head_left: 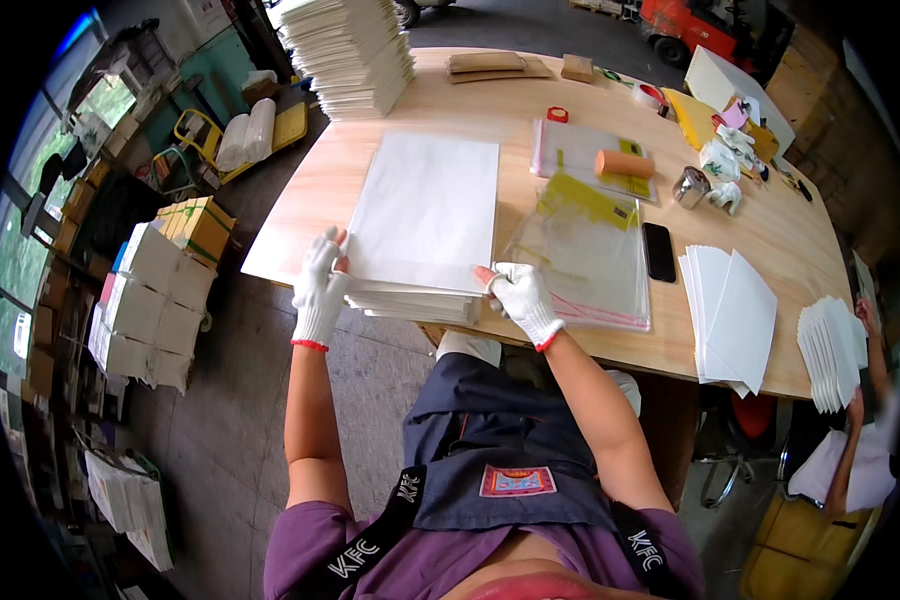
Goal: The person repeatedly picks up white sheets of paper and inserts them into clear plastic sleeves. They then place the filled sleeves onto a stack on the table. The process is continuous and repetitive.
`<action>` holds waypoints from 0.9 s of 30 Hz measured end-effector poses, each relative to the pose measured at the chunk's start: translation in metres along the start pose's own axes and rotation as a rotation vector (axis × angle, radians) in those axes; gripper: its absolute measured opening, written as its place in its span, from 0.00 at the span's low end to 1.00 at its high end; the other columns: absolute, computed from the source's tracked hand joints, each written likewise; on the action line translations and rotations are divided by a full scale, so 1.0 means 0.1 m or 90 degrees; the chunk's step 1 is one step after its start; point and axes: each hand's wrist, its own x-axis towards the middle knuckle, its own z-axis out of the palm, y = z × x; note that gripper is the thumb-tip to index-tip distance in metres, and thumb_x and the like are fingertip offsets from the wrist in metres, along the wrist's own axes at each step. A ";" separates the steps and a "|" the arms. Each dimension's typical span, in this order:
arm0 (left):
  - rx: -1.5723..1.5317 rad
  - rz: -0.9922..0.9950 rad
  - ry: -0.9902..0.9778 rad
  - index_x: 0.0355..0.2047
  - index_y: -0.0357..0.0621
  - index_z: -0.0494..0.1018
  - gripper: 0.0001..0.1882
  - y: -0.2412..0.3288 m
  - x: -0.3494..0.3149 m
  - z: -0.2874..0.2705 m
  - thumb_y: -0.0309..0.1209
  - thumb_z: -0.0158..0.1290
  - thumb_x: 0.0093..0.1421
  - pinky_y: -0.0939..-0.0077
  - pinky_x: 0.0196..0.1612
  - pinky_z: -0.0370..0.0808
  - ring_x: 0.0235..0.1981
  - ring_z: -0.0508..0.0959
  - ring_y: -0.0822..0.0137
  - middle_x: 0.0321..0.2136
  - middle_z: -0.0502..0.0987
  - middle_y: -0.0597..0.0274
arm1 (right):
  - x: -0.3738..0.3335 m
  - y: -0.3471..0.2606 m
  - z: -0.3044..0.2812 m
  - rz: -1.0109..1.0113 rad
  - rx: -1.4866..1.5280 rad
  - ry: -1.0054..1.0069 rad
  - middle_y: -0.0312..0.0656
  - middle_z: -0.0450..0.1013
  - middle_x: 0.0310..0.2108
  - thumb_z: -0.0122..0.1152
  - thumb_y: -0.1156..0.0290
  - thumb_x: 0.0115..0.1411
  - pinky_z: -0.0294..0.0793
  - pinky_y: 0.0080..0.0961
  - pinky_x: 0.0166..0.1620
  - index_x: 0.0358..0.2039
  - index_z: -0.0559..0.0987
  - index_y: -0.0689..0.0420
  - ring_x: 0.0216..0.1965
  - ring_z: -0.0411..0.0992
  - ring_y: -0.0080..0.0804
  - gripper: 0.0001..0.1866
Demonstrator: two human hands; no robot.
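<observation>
A large white paper sheet (425, 210) lies over a stack of white paper (410, 303) at the table's near edge. My left hand (320, 285), in a white glove with bare fingertips, is closed at the sheet's left edge, with thumb and fingers against it. At the near right corner, my right hand (523, 300), gloved the same way, pinches the sheet between thumb and curled fingers. The stack's layered edges show below the sheet. Just right of my right hand lie clear plastic sleeves (590, 270) with a yellow-green patch.
A tall paper stack (350, 60) stands at the back left. Right of the sleeves are a black phone (659, 252), an orange roll (624, 164), a metal can (690, 187) and fanned white sheets (725, 315). Another person's hand (856, 408) holds a white bundle (832, 350) at far right.
</observation>
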 end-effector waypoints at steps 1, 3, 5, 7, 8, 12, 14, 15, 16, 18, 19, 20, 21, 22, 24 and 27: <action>-0.001 -0.086 -0.102 0.52 0.37 0.71 0.18 -0.11 0.00 0.05 0.27 0.47 0.62 0.68 0.57 0.67 0.56 0.72 0.49 0.55 0.71 0.46 | 0.05 -0.03 0.02 -0.054 -0.182 0.038 0.35 0.71 0.16 0.64 0.55 0.60 0.65 0.21 0.22 0.25 0.75 0.57 0.15 0.66 0.20 0.18; -0.152 -0.119 -0.069 0.59 0.41 0.66 0.22 -0.27 0.00 0.12 0.32 0.45 0.66 0.70 0.59 0.65 0.60 0.68 0.55 0.61 0.66 0.47 | 0.10 -0.06 0.03 -0.152 -0.167 0.166 0.39 0.74 0.21 0.63 0.55 0.61 0.69 0.25 0.28 0.31 0.75 0.59 0.21 0.71 0.25 0.18; -0.378 -0.212 -0.017 0.63 0.42 0.62 0.24 -0.34 0.01 0.16 0.34 0.44 0.68 0.71 0.61 0.62 0.63 0.65 0.58 0.64 0.62 0.48 | 0.11 -0.07 0.06 -0.153 -0.119 0.219 0.44 0.76 0.26 0.61 0.55 0.61 0.72 0.29 0.34 0.39 0.74 0.61 0.27 0.74 0.30 0.19; -0.402 -0.199 -0.088 0.65 0.41 0.59 0.26 -0.35 0.00 0.20 0.33 0.44 0.68 0.74 0.63 0.59 0.64 0.62 0.61 0.65 0.61 0.50 | 0.13 -0.09 0.16 -0.104 -0.042 0.191 0.51 0.77 0.32 0.57 0.53 0.63 0.73 0.31 0.39 0.52 0.69 0.63 0.34 0.76 0.35 0.27; -0.413 -0.174 -0.111 0.65 0.40 0.58 0.26 -0.35 0.00 0.20 0.32 0.45 0.68 0.75 0.64 0.58 0.65 0.60 0.62 0.65 0.60 0.51 | 0.15 -0.11 0.21 -0.055 -0.027 0.087 0.55 0.77 0.35 0.54 0.52 0.64 0.74 0.32 0.42 0.60 0.64 0.65 0.37 0.77 0.38 0.33; -0.472 -0.247 -0.137 0.67 0.42 0.56 0.28 -0.41 -0.03 0.26 0.28 0.47 0.68 0.76 0.63 0.62 0.63 0.63 0.69 0.66 0.58 0.60 | 0.13 -0.09 0.34 0.003 -0.096 0.057 0.62 0.75 0.40 0.47 0.38 0.63 0.73 0.30 0.43 0.63 0.55 0.73 0.42 0.77 0.43 0.48; -0.515 -0.242 -0.130 0.67 0.42 0.55 0.27 -0.49 -0.04 0.33 0.26 0.45 0.68 0.75 0.61 0.64 0.62 0.63 0.70 0.66 0.58 0.61 | 0.08 0.02 0.22 -0.060 -0.038 0.127 0.55 0.76 0.41 0.49 0.43 0.64 0.73 0.28 0.41 0.65 0.56 0.66 0.39 0.77 0.38 0.42; -0.557 -0.238 -0.083 0.67 0.42 0.55 0.28 -0.53 -0.10 0.34 0.24 0.43 0.67 0.75 0.61 0.63 0.63 0.62 0.70 0.67 0.57 0.61 | 0.02 0.11 0.06 -0.030 0.035 0.082 0.51 0.76 0.46 0.51 0.47 0.65 0.73 0.27 0.42 0.67 0.55 0.60 0.39 0.77 0.37 0.39; -0.493 -0.215 -0.028 0.68 0.42 0.53 0.29 -0.58 -0.08 0.39 0.21 0.40 0.65 0.74 0.62 0.62 0.64 0.61 0.68 0.66 0.57 0.59 | -0.10 0.21 -0.10 -0.078 0.094 0.137 0.49 0.74 0.48 0.52 0.51 0.65 0.73 0.25 0.42 0.66 0.57 0.60 0.40 0.76 0.35 0.36; -0.569 -0.183 0.142 0.67 0.37 0.53 0.28 -0.62 -0.23 0.44 0.21 0.35 0.65 0.70 0.63 0.61 0.65 0.61 0.62 0.65 0.58 0.54 | -0.36 0.42 -0.43 -0.190 0.197 0.226 0.46 0.72 0.52 0.54 0.59 0.66 0.73 0.22 0.44 0.64 0.62 0.60 0.42 0.75 0.32 0.30; -0.401 -0.185 0.201 0.66 0.33 0.54 0.25 -0.61 -0.37 0.47 0.27 0.37 0.69 0.67 0.64 0.62 0.63 0.63 0.59 0.64 0.60 0.52 | -0.48 0.53 -0.62 -0.182 0.307 0.311 0.43 0.73 0.50 0.55 0.63 0.66 0.74 0.20 0.44 0.59 0.69 0.59 0.41 0.75 0.25 0.24; -0.464 -0.130 0.306 0.65 0.31 0.54 0.26 -0.59 -0.47 0.48 0.32 0.39 0.70 0.66 0.63 0.63 0.62 0.65 0.58 0.63 0.61 0.50 | -0.74 0.69 -0.86 -0.212 0.443 0.331 0.42 0.75 0.47 0.55 0.58 0.66 0.75 0.19 0.42 0.54 0.73 0.59 0.39 0.75 0.23 0.21; -0.196 -0.097 0.336 0.65 0.30 0.53 0.27 -0.56 -0.57 0.46 0.34 0.41 0.70 0.65 0.64 0.63 0.62 0.65 0.57 0.63 0.61 0.48 | -1.04 0.85 -1.16 -0.166 0.391 0.385 0.42 0.77 0.42 0.53 0.57 0.67 0.74 0.22 0.41 0.53 0.72 0.61 0.36 0.76 0.24 0.22; -0.233 -0.074 0.369 0.65 0.29 0.52 0.27 -0.48 -0.74 0.50 0.32 0.40 0.70 0.63 0.65 0.61 0.63 0.63 0.56 0.64 0.60 0.48 | -1.33 1.02 -1.38 -0.129 0.297 0.546 0.37 0.77 0.32 0.53 0.57 0.67 0.74 0.20 0.36 0.48 0.75 0.59 0.30 0.75 0.22 0.19; -0.277 0.044 0.321 0.67 0.41 0.52 0.27 -0.27 -1.05 0.57 0.24 0.38 0.67 0.53 0.66 0.57 0.65 0.60 0.50 0.64 0.60 0.47 | -1.80 1.39 -1.93 0.018 0.340 0.830 0.32 0.72 0.23 0.55 0.63 0.64 0.69 0.17 0.23 0.35 0.77 0.55 0.20 0.69 0.19 0.09; -0.261 0.259 0.129 0.65 0.51 0.56 0.32 0.19 -1.34 0.83 0.22 0.44 0.59 0.47 0.65 0.57 0.65 0.60 0.44 0.63 0.61 0.46 | -2.43 1.96 -2.81 0.081 0.490 0.916 0.34 0.65 0.21 0.47 0.70 0.63 0.58 0.18 0.15 0.34 0.69 0.54 0.15 0.60 0.21 0.03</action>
